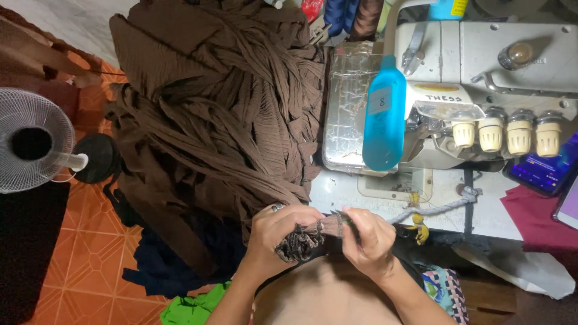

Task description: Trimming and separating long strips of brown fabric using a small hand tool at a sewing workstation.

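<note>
My left hand [271, 232], with a ring on one finger, grips a bunched-up brown crinkled fabric strip [304, 241]. My right hand [368, 238] pinches the same strip at its other end, so both hands hold it close to my body at the table's front edge. Behind my hands a big heap of brown pleated fabric strips [217, 114] covers the left part of the table. The white overlock sewing machine [481, 78] stands at the right, beyond my right hand.
A blue plastic paddle-shaped piece [384, 114] leans on the machine, beside a shiny metal cover [344, 114]. Four cream tension knobs [504, 133] line the machine front. Two phones [548, 171] lie on maroon cloth at the right. A white fan [33, 141] stands on the orange tiled floor at left.
</note>
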